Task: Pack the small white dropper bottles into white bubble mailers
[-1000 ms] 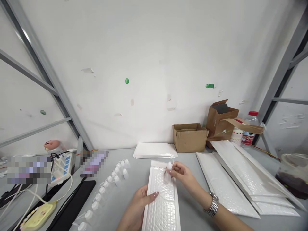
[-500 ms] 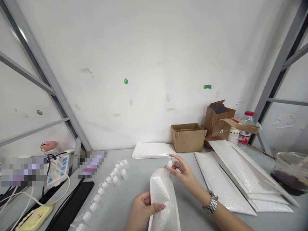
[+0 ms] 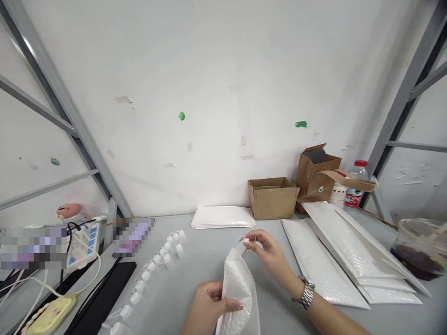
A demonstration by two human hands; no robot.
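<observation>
My left hand is closed around a white bubble mailer, its thumb lying across the front. The mailer stands tilted up and bulges at its top end. Between the thumb and fingers of my right hand is a small white-capped plastic bottle, pinched near the cap. The bottle meets the mailer's top end; how much of it sits inside I cannot tell. To the left, a row of similar small bottles with white caps runs along the table.
White bubble mailers lie overlapped at right, beside a plastic tub of dark contents. At the back are a flat white stack, a cardboard box and a brown bag. A power strip and cables occupy the left.
My right hand and the bottle have dropped slightly and tilted toward the right. The mailer's top end now leans toward the bottle, and my left hand keeps its hold.
</observation>
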